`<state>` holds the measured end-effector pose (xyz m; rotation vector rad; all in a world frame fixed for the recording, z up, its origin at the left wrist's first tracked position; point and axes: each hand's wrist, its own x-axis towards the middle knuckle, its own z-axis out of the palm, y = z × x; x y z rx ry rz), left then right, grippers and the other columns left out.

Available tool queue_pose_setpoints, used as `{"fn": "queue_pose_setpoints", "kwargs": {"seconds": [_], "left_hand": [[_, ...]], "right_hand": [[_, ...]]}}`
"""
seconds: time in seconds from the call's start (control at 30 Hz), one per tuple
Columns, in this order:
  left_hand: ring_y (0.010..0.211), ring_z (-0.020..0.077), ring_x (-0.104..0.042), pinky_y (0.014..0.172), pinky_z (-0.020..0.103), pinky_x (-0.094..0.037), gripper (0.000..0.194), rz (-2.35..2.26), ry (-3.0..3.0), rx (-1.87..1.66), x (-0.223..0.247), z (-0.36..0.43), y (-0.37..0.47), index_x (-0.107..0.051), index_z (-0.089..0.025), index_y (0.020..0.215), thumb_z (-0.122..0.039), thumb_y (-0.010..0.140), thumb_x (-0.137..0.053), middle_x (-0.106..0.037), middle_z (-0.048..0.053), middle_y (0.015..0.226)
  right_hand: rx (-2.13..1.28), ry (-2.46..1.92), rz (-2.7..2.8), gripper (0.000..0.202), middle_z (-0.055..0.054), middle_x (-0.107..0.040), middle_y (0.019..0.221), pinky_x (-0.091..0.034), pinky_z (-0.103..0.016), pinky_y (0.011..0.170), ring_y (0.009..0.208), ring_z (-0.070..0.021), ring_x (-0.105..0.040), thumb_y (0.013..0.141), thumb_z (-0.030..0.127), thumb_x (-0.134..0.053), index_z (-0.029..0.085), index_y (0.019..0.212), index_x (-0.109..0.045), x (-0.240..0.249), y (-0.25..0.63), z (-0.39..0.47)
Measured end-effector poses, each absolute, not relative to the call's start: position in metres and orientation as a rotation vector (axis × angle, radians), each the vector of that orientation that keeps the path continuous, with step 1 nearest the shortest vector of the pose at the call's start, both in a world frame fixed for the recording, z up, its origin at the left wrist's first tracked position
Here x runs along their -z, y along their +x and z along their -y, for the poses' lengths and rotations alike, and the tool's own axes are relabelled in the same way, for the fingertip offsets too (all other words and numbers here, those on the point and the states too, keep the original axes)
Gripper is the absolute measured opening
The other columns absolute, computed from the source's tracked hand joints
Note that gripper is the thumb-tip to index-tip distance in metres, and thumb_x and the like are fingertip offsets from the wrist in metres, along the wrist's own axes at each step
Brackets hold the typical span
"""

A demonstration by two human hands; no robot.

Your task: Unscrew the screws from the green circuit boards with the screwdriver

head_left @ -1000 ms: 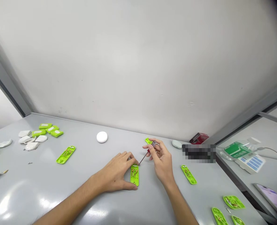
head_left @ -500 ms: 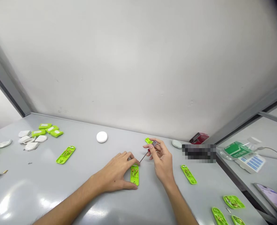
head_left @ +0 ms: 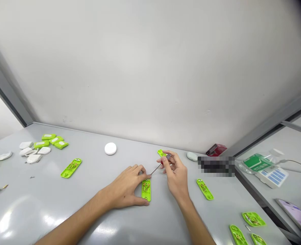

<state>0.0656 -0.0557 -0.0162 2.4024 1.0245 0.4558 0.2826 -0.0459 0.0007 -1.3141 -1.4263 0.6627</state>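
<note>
A long green plastic casing half (head_left: 146, 191) with brass-coloured parts inside lies on the grey table. My left hand (head_left: 126, 187) grips it by its two ends, index finger at the far end and thumb at the near end. My right hand (head_left: 174, 173) is closed around the handle of a screwdriver (head_left: 156, 169), whose thin shaft slants down to the left. Its tip is by my left index fingertip at the casing's far end; whether it touches the casing I cannot tell. Another green casing (head_left: 161, 153) lies behind my right fingers, partly hidden.
Similar green casings lie at left (head_left: 71, 168) and right (head_left: 205, 189), with several at the front right (head_left: 253, 219). Green and white covers (head_left: 34, 158) are heaped at the back left. A round white disc (head_left: 111, 148) and a red box (head_left: 216, 150) are near the wall.
The screwdriver's tip has moved slightly up and left, nearer my left index fingertip, and its shaft leans a little flatter. My left hand keeps its hold on the casing.
</note>
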Motion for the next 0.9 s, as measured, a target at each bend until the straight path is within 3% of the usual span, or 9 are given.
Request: {"fn": "queue_pose_setpoints", "kwargs": {"seconds": [0.33,0.9], "left_hand": [[0.115,0.0252,-0.056,0.101,0.039,-0.047,0.074,-1.041,2.36,-0.446,0.0118,0.0567,0.0662,-0.055,-0.027,0.14,-0.061,0.078,-0.078,-0.058,0.007,0.128],[0.113,0.0244,-0.056,0.101,0.039,-0.048,0.067,-1.028,2.41,-0.456,0.0154,0.0566,0.0662,-0.06,-0.03,0.137,-0.059,0.08,-0.077,-0.056,0.007,0.13]], "right_hand": [[-0.726,-1.284,1.395,0.046,-0.008,-0.074,0.095,-0.055,-0.029,0.066,0.073,-0.0177,-0.066,0.098,0.057,-0.062,0.02,0.124,-0.062,-0.0023,0.2815,0.0461],[-0.746,-1.259,1.394,0.044,-0.008,-0.074,0.093,-0.055,-0.028,0.063,0.07,-0.0164,-0.064,0.098,0.056,-0.062,0.02,0.123,-0.063,-0.002,0.2816,0.0449]]}}
